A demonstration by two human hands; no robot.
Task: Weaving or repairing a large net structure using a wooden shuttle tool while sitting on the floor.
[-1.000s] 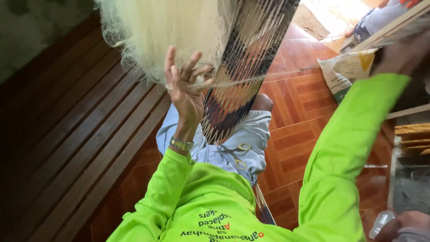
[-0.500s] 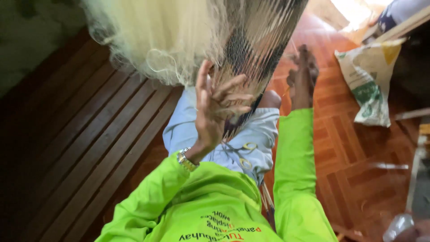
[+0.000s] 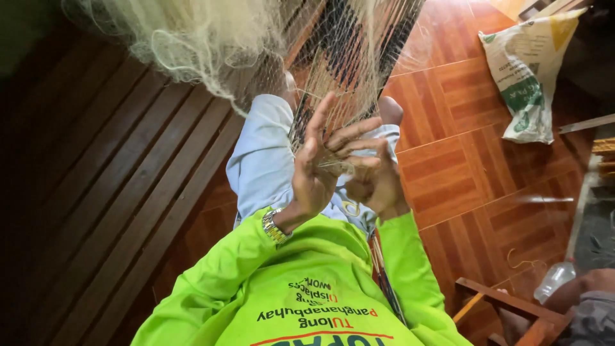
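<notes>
A pale fishing net [image 3: 211, 38] hangs down from above in front of me, bunched at the top left and spread thin over my lap. My left hand [image 3: 320, 166] is raised with its fingers spread, and strands of the net run across the fingers. My right hand [image 3: 375, 182] is close beside it, fingers curled around the net's threads. Both sleeves are bright green, and a metal watch [image 3: 274, 225] sits on my left wrist. Below the hands are my knees in light blue trousers [image 3: 262, 160].
A printed sack [image 3: 528, 77] lies on the parquet floor at the upper right. Dark wooden planks [image 3: 109, 192] run along the left. A wooden frame [image 3: 506, 304] and a clear plastic bottle [image 3: 554, 280] are at the lower right, beside another person's arm [image 3: 586, 288].
My right hand has come in from the outstretched right side to meet my left hand at the net. The view has tilted, and the sack now shows at upper right.
</notes>
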